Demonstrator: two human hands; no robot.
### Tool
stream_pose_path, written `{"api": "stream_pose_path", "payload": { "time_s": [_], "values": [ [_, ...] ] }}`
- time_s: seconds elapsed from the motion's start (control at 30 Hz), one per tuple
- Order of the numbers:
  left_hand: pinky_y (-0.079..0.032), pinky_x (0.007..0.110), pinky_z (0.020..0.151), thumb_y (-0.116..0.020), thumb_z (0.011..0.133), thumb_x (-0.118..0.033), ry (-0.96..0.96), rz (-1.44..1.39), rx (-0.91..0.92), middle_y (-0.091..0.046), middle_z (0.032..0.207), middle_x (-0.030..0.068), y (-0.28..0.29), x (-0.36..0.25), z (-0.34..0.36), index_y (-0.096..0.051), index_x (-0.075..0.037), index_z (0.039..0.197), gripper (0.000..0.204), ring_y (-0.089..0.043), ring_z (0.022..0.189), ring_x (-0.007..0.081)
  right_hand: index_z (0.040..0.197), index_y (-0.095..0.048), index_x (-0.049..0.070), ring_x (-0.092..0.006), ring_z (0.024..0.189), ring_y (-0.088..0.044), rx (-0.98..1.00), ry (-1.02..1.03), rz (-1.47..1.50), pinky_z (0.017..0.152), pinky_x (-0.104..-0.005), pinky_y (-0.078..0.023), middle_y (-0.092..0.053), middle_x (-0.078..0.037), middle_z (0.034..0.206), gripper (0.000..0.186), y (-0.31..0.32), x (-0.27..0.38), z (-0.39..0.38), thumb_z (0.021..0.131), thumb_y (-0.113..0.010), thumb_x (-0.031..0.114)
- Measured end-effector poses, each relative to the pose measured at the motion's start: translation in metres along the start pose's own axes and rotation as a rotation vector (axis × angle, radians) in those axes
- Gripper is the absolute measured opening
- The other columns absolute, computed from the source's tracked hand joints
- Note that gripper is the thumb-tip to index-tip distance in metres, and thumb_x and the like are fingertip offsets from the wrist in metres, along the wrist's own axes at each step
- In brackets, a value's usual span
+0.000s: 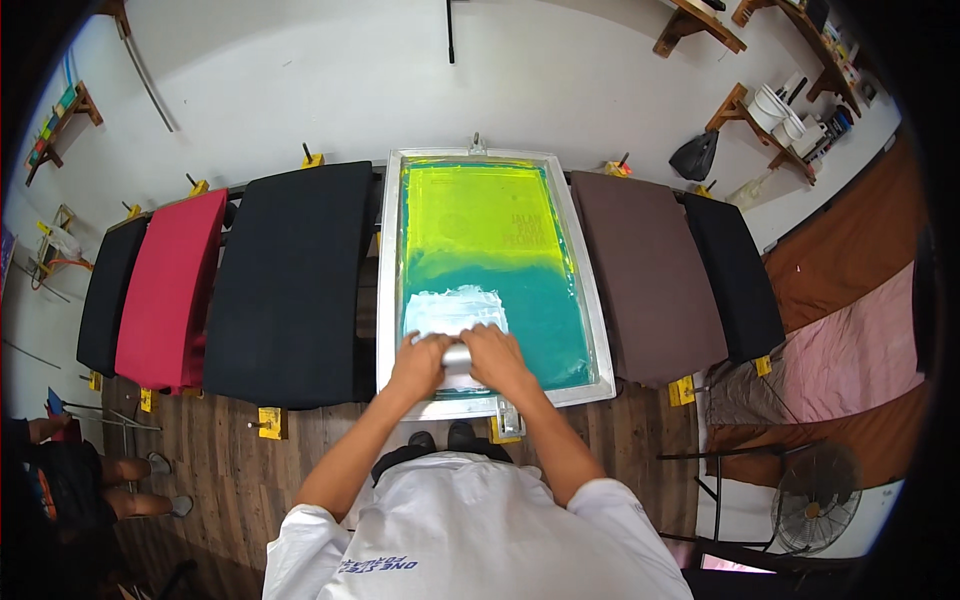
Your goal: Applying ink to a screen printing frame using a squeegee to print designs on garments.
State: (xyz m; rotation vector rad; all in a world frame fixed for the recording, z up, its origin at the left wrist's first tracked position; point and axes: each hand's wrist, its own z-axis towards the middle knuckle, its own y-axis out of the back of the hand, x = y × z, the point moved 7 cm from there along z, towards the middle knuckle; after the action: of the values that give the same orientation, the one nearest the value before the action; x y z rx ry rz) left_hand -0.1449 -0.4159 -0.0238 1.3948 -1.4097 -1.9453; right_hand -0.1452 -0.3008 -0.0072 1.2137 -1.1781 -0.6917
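A screen-printing frame [591, 300] with silver edges lies right in front of me. Its mesh [540, 330] is yellow-green at the far end and teal toward me. White ink [455, 303] is spread in a thick patch on the near left part of the mesh. Both hands grip a squeegee [456, 357] with a pale grey handle, at the near edge of that ink. My left hand [421, 362] is closed around its left side, my right hand [494, 356] around its right. The squeegee's blade is hidden from view.
To the left stand boards covered in black cloth [285, 285] and red cloth [172, 290]; to the right, brown cloth [650, 280] and black cloth [737, 280]. A metal clamp [509, 418] sits at the frame's near edge. A fan [815, 497] stands lower right; another person [75, 475] is lower left.
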Motion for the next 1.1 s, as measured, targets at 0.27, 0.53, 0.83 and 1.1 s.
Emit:
{"api": "stream_pose_path", "payload": {
  "time_s": [0.27,0.53,0.83,1.1],
  "values": [
    [-0.054,0.042,0.08,-0.067,0.067,0.0,-0.055,-0.007,0.005,-0.069,0.093,0.0198,0.008,0.02,0.017,-0.068,-0.004,0.109,0.042,-0.068,0.085,0.0362,0.102,-0.065,0.007,-0.0345,0.1,-0.061,0.071,0.008,0.04,0.077,-0.0515,-0.05,-0.065,-0.014,0.101,0.026,-0.012,-0.005,0.028,0.077,-0.063,0.006],
    [-0.049,0.045,0.09,-0.064,0.067,0.004,0.009,-0.126,0.121,-0.069,0.103,0.0202,0.001,-0.025,-0.029,-0.066,-0.003,0.116,0.049,-0.066,0.097,0.0349,0.1,-0.066,0.005,-0.0357,0.095,-0.062,0.132,0.016,0.072,0.079,-0.0486,-0.053,-0.065,-0.015,0.098,0.032,-0.01,0.003,-0.029,0.069,-0.065,0.0],
    [-0.046,0.044,0.089,-0.058,0.074,0.005,-0.052,-0.08,-0.102,-0.067,0.103,0.0168,-0.001,0.003,0.009,-0.065,-0.002,0.112,0.04,-0.064,0.097,0.033,0.105,-0.059,0.006,-0.0364,0.099,-0.057,-0.044,0.001,0.031,0.08,-0.047,-0.051,-0.06,-0.015,0.101,0.038,-0.006,-0.006,0.009,0.069,-0.063,-0.003],
    [-0.039,0.048,0.104,-0.063,0.074,-0.002,-0.034,-0.01,0.066,-0.063,0.117,0.0185,-0.018,-0.028,-0.052,-0.059,-0.005,0.125,0.052,-0.058,0.116,0.0307,0.111,-0.06,0.005,-0.0355,0.104,-0.057,0.126,-0.055,0.142,0.086,-0.0456,-0.049,-0.062,-0.014,0.108,0.05,-0.013,0.019,-0.057,0.062,-0.065,-0.005]
  ]
}}
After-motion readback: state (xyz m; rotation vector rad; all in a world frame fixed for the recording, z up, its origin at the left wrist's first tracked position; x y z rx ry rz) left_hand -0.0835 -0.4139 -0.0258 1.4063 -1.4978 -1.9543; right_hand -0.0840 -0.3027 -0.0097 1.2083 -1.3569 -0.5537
